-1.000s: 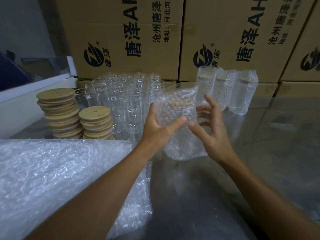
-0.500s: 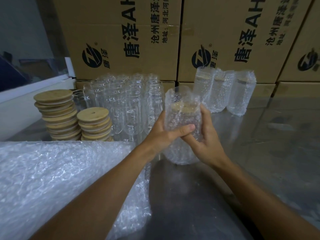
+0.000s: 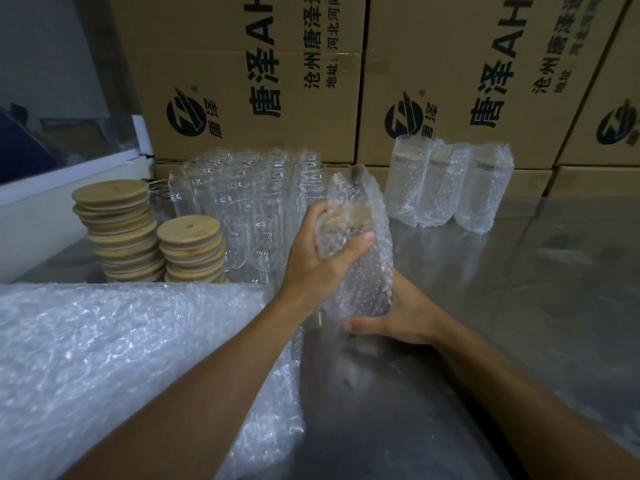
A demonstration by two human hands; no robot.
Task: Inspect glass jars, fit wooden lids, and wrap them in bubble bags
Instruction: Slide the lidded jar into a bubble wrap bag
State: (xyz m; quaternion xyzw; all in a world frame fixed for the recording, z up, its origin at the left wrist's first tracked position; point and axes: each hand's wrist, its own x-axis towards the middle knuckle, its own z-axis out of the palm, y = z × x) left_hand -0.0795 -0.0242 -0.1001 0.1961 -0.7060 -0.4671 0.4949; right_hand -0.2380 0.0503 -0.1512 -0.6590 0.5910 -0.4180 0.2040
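Observation:
A glass jar with a wooden lid sits inside a bubble bag (image 3: 367, 265), held above the steel table in the middle of the view. My left hand (image 3: 322, 261) grips the bag's upper part near the lid, thumb across the front. My right hand (image 3: 398, 317) cups the bag's bottom from below, fingers curled under it. The bag's open top sticks up loosely above the lid. Bare glass jars (image 3: 252, 209) stand in rows behind. Two stacks of wooden lids (image 3: 121, 230) rise at the left.
Three wrapped jars (image 3: 450, 188) stand at the back right on the steel table (image 3: 519, 306). A pile of bubble bags (image 3: 104, 358) covers the near left. Cardboard boxes (image 3: 259, 74) form a wall behind. A white bin edge (image 3: 52, 188) is at far left.
My right hand dropped from the bag's side near the lid to under its bottom. The bagged jar tilted and lifted slightly, and my left hand closed tighter round its top.

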